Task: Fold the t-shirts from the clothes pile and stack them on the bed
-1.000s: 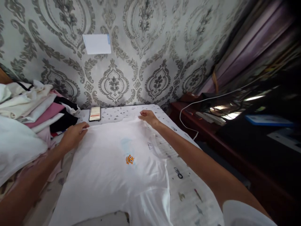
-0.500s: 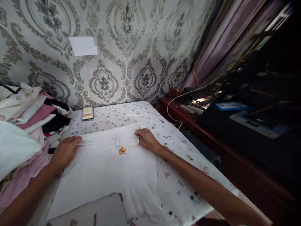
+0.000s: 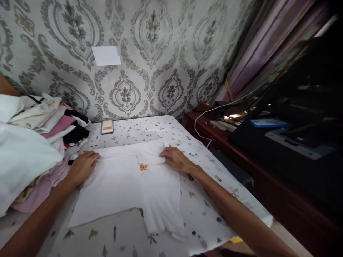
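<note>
A white shirt (image 3: 115,189) with a small orange cartoon fish on it lies spread on the patterned white sheet. Its far edge is folded over in a strip, with one sleeve lying across near the fish. My left hand (image 3: 85,165) is closed on the fold at the shirt's left end. At the right end, my right hand (image 3: 177,159) pinches the folded sleeve edge, fingers bent together. The other sleeve points toward me, slightly wrinkled.
A heap of clothes (image 3: 29,153) rises at the left. Near the wall lies a small dark-edged card-like item (image 3: 107,126). A dark red wooden surface (image 3: 268,178) with a white cable (image 3: 197,125) runs along the right. A white sheet of paper (image 3: 106,56) is on the wall.
The view has shifted, so the scene sits further right. The folded strip and sleeve lie flatter, lower toward the fish. Both hands still hold the shirt.
</note>
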